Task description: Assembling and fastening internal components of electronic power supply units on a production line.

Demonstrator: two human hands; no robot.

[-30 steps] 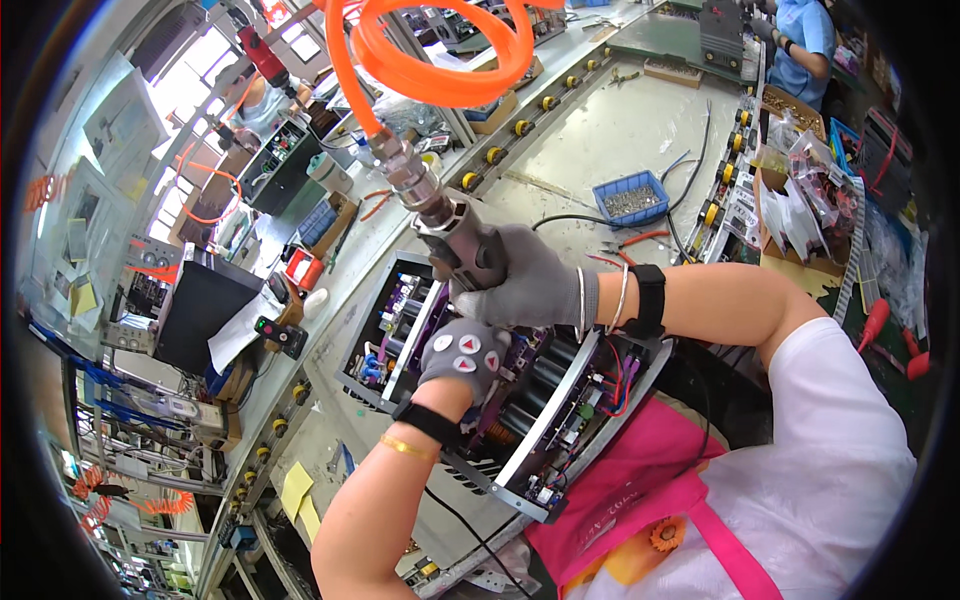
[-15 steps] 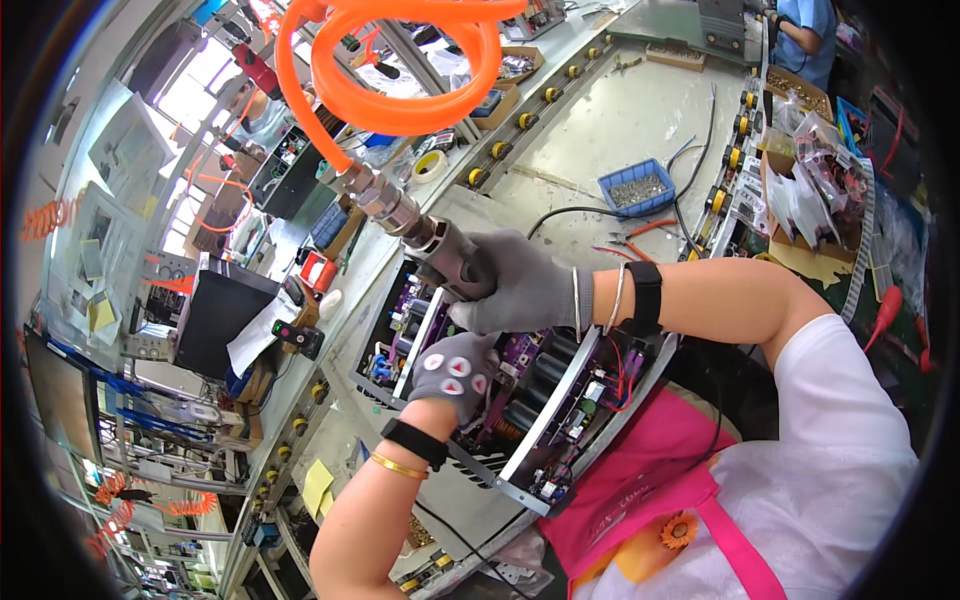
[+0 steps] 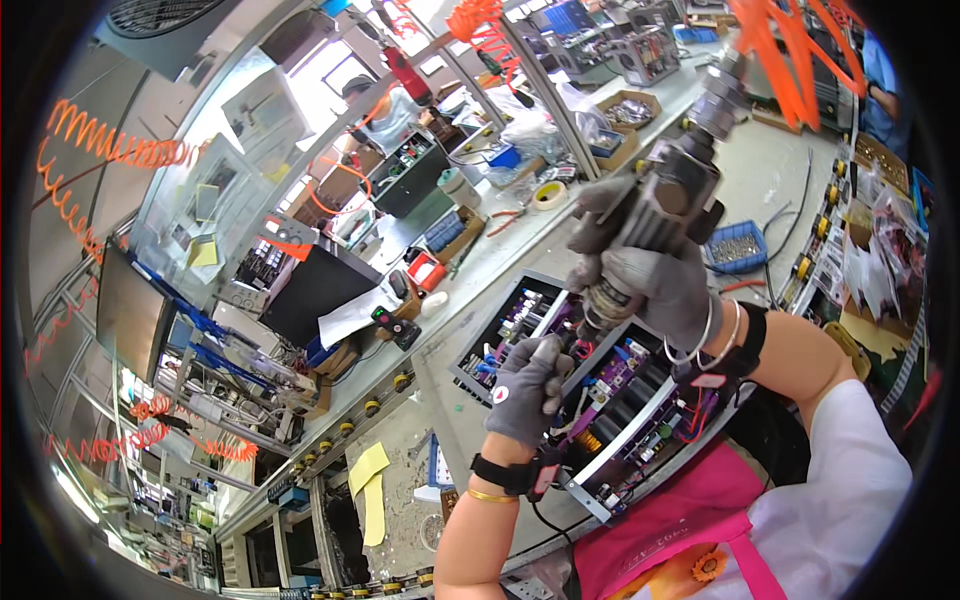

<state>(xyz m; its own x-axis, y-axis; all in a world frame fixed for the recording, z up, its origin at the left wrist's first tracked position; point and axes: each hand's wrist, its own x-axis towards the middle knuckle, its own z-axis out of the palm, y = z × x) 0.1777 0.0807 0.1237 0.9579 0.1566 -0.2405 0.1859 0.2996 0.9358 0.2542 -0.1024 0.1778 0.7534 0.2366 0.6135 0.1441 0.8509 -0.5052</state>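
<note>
An electronics chassis (image 3: 642, 437) with purple circuit boards, black cylindrical parts and metal rails lies before me. My right hand (image 3: 665, 285), in a grey glove, grips an air screwdriver (image 3: 668, 200). The tool slants with its lower end down over the chassis, and its orange hose (image 3: 775, 55) joins at the upper end. Close to that lower end is my left hand (image 3: 525, 395), also gloved, with fingers curled together above the chassis's left part. Whatever lies between those fingers is too small or hidden to name.
A blue tray of small metal parts (image 3: 738, 266) sits beyond my right hand. Yellow paper (image 3: 370, 485) lies left of the chassis. Roller rails (image 3: 372, 408) edge the bench. A tape roll (image 3: 549, 195) and a red-and-white box (image 3: 426, 270) stand on the far ledge.
The view has turned, shifting the scene rightward. The screwdriver has swung round, its hose end now to the upper right. My left hand has turned, showing its curled fingers.
</note>
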